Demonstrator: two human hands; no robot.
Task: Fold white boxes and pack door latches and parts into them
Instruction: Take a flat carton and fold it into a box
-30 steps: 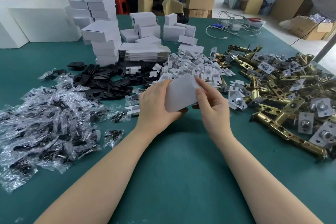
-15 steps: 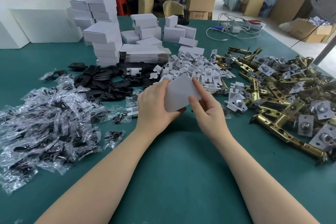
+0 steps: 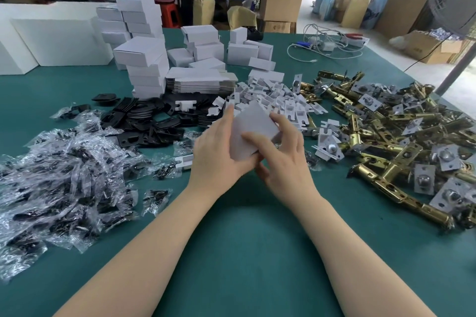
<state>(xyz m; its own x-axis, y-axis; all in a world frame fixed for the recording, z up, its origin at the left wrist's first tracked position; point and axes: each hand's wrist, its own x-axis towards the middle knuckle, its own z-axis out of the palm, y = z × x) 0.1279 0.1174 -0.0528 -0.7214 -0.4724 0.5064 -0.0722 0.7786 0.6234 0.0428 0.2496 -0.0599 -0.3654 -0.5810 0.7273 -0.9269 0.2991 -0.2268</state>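
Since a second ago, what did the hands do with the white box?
The right hand slid its thumb across the front of the white box and wrapped its fingers round the right edge. The left hand kept its grip on the left side. The piles on the table stayed put.

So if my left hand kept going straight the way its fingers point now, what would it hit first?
Probably the pile of small white inserts just beyond the white box that the left hand grips; depth is hard to judge from one view.
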